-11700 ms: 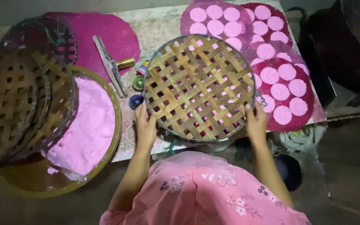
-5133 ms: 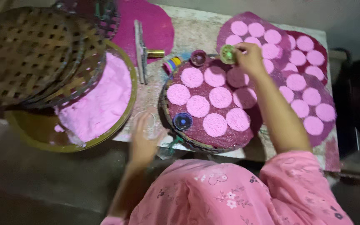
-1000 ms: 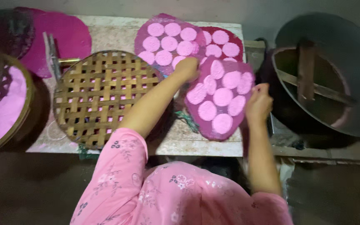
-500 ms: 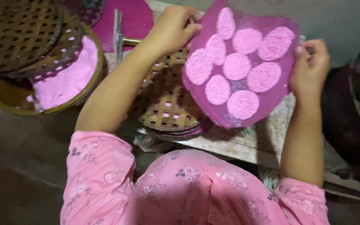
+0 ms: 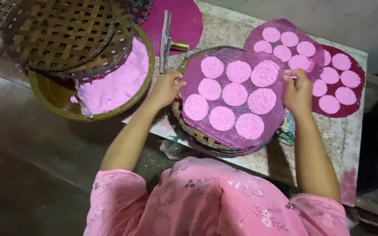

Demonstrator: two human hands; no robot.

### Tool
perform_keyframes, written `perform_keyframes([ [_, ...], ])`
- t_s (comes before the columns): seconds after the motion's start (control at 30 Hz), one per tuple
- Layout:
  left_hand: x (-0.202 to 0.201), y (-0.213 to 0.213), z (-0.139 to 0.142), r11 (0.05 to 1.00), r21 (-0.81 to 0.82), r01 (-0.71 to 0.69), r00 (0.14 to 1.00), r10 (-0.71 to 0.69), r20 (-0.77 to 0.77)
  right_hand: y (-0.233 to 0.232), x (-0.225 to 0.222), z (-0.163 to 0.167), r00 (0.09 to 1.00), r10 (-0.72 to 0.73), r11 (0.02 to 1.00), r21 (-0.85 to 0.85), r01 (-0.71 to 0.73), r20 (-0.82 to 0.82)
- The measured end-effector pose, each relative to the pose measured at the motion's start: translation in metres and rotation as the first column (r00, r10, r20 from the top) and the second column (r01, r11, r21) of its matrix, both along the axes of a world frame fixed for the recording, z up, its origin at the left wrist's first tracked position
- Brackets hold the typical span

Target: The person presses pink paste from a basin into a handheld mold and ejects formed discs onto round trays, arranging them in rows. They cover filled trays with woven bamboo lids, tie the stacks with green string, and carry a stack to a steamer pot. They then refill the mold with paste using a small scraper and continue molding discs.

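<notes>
Right now the round purple cloth sheet dotted with pink discs (image 5: 235, 102) lies flat over the woven bamboo tray (image 5: 189, 131), pinched at opposite edges: left hand (image 5: 166, 88) on its left rim, right hand (image 5: 297, 89) on its right, equally near.

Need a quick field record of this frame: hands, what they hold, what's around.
left hand: grips left edge of purple sheet
right hand: grips right edge of purple sheet
purple sheet: carries pink discs, lies on woven tray
left of it: brass bowl of pink dough, stacked lattice trays over it
right of it: more disc sheets
</notes>
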State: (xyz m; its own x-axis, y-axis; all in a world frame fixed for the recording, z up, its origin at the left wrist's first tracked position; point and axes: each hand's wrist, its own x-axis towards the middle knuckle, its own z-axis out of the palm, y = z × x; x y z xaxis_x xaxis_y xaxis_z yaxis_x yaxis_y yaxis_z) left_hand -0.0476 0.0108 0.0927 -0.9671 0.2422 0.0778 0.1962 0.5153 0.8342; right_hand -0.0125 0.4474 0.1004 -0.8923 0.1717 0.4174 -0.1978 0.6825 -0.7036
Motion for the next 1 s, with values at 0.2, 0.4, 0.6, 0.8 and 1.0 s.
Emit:
perform_keyframes([
  [0.2,-0.002,-0.017,-0.018,0.996,0.089,-0.027,0.998,0.022,0.06,-0.003,-0.005,-0.016,0.993,-0.067,0.995,-0.063,0.073,0.1],
  [0.4,-0.002,-0.032,-0.02,0.997,0.006,-0.08,0.979,0.08,-0.188,0.016,0.002,-0.032,0.994,-0.103,0.99,0.1,0.098,0.039],
  [0.6,-0.077,-0.035,-0.088,0.924,0.36,-0.127,0.917,0.247,-0.312,0.048,0.027,-0.043,0.967,-0.223,0.97,-0.073,0.233,0.119],
  [0.8,-0.142,-0.026,-0.146,0.729,0.625,-0.279,0.927,0.375,-0.023,0.066,0.061,-0.066,0.97,-0.232,0.962,-0.133,0.24,0.076],
  [1.0,-0.174,-0.022,-0.133,0.978,0.165,-0.126,0.883,0.186,-0.43,0.067,0.103,-0.077,0.926,-0.355,0.922,-0.116,0.37,0.13],
])
